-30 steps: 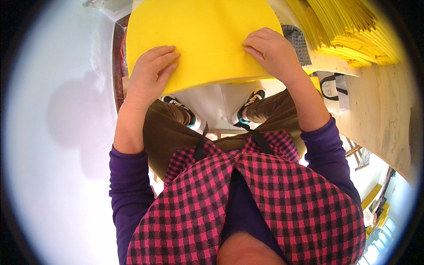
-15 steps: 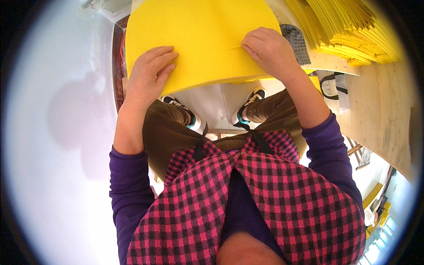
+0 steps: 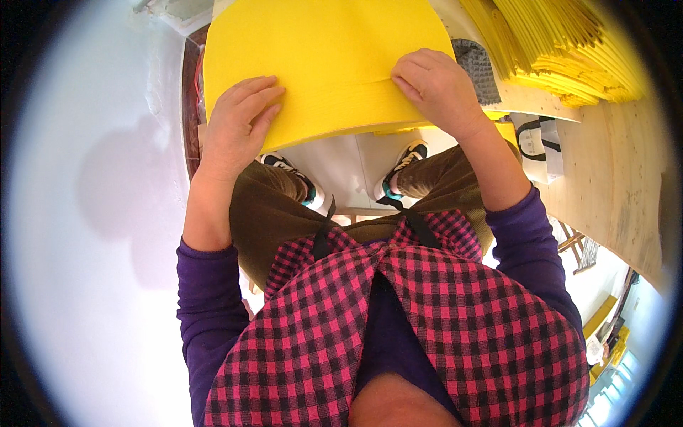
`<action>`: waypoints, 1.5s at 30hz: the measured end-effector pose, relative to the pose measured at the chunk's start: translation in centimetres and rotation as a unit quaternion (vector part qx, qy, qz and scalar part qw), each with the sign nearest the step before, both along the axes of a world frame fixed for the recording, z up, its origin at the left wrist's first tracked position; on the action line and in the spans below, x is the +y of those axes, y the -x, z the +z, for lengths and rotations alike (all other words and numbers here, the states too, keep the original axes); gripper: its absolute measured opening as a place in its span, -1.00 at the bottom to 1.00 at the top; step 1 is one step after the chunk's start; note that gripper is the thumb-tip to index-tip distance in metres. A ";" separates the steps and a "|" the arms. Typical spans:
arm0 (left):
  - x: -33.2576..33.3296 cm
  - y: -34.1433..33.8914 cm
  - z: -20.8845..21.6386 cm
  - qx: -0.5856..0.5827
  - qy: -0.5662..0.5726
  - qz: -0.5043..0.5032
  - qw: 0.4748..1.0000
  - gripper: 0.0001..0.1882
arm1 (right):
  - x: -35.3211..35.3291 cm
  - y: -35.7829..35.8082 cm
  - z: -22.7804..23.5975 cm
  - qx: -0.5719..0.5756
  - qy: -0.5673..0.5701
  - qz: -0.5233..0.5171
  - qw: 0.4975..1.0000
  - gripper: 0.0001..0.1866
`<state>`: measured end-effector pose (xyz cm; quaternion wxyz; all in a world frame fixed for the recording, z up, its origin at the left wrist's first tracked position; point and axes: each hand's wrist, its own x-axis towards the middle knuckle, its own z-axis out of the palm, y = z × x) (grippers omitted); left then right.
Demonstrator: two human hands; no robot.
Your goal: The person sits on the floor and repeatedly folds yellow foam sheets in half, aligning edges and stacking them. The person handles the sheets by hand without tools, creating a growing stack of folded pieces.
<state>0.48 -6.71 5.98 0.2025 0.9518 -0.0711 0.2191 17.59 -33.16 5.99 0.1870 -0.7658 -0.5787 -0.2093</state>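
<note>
A large yellow felt-like sheet (image 3: pixel 324 60) with a curved near edge spreads out before me. My left hand (image 3: pixel 238 124) rests on its left part, fingers bent and lying together, the thumb a little apart from them. On the right part, my right hand (image 3: pixel 434 89) has its fingertips and thumb drawn together at the cloth. From that pinch a shallow crease runs leftward across the sheet. The far end of the sheet lies outside the view.
Stacks of folded yellow cloth (image 3: pixel 562 50) lie on the wooden table (image 3: pixel 612 171) at the right. A grey textured cloth (image 3: pixel 478 71) sits beside the sheet. Under the table edge hangs a white bag (image 3: pixel 537 149) with dark handles. A white wall (image 3: pixel 92 235) is at my left.
The crease by my right hand has become longer and curves more. My right hand has shifted slightly nearer to me; my left hand is almost where it was.
</note>
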 end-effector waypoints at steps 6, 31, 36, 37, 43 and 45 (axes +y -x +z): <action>-0.1 0.1 0.0 -0.003 0.005 0.001 1.000 -0.79 | -0.1 0.2 0.0 0.014 -0.007 0.008 1.000 -0.89; 0.4 4.3 -1.2 -0.088 0.529 0.204 0.819 -0.34 | -5.5 0.8 -2.3 0.578 -0.321 -0.149 0.735 -0.38; 0.0 4.3 -1.4 -0.021 0.547 0.147 0.824 -0.32 | -4.7 1.3 -1.7 0.594 -0.273 -0.172 0.736 -0.41; 0.0 4.3 -1.4 -0.022 0.541 0.151 0.827 -0.32 | -4.6 1.5 -1.7 0.591 -0.271 -0.155 0.744 -0.38; -0.7 4.4 -1.0 -0.031 0.485 0.178 0.855 -0.35 | -4.7 1.5 -1.6 0.598 -0.283 -0.146 0.736 -0.40; -0.9 4.4 -0.8 -0.033 0.471 0.188 0.862 -0.36 | -4.7 1.3 -1.8 0.606 -0.291 -0.136 0.727 -0.31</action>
